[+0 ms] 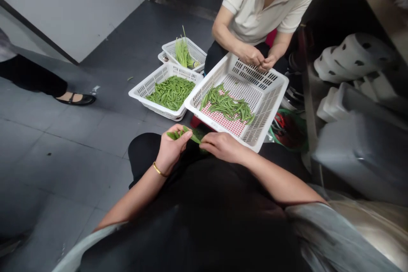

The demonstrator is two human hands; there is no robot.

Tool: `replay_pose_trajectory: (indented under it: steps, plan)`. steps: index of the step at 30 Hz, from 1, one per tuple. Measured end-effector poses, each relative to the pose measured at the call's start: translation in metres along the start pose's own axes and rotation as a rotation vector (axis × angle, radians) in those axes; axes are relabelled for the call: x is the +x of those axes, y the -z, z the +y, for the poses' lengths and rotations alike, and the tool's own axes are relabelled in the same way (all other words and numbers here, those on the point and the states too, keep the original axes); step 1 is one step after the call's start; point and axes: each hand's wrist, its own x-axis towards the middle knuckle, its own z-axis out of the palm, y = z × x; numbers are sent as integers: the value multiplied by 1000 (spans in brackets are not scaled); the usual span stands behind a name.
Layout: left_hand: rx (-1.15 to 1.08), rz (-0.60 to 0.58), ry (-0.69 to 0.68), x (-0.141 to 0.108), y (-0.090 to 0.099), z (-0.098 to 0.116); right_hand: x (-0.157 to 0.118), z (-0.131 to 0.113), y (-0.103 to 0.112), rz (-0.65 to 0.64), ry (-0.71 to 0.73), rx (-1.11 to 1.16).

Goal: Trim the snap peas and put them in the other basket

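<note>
Above my lap, my left hand [173, 146] is closed around several green pea pods [172, 135]. One pod [194, 137] sticks out from it toward my right hand [223, 146]. The fingers of my right hand pinch the near end of that pod. Just beyond my hands stands a large white perforated basket [266, 114] with a loose heap of pods [227, 106] on its red and white bottom. To its left, a second white basket [135, 92] holds a fuller heap of pods [174, 92].
Across from me a co-worker's hands [259, 60] meet over the big basket's far rim. Behind the left basket, another basket [199, 53] holds long green stalks [183, 53]. A bystander's shoe [76, 99] is at left. Grey bins [357, 148] line the right side.
</note>
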Motion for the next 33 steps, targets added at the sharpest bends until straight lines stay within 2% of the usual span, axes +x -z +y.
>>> replay_pose_trajectory:
  steps: [3,7,9,11,14,16,17,19,20,21,22,24,28,30,33]
  plan:
    - [-97,1,-2,-8,-8,-4,13,-2,-18,135,33,153]
    - [-259,-140,130,-15,-16,-14,24,-1,-33,407,-83,715]
    - [-283,-147,142,-15,-20,-18,30,4,-40,514,-118,845]
    - [-253,-88,86,-14,-22,-20,35,11,-43,579,-121,679]
    - [-168,10,-13,-10,-22,-17,36,19,-42,580,-89,132]
    - [-196,47,-47,-4,-18,-10,31,16,-43,461,-33,-110]
    - [-238,42,-43,1,-14,-4,27,12,-44,322,44,-156]
    - [-309,-26,7,12,-3,8,19,2,-43,-65,265,-158]
    - [-304,-101,60,18,4,14,15,-1,-40,-248,348,-146]
    - [-275,-177,124,24,11,19,12,-1,-34,-376,377,-148]
    - [-248,-243,192,30,18,22,11,2,-26,-433,341,-171]
    - [-230,-321,297,37,30,23,12,18,-3,-435,158,-224]
    - [-270,-298,399,39,38,6,36,79,43,-467,-197,-235]
    - [-259,-255,425,38,34,-3,55,113,53,-317,-481,-470]
    - [-261,-263,410,36,24,-5,86,152,49,-231,-638,-611]
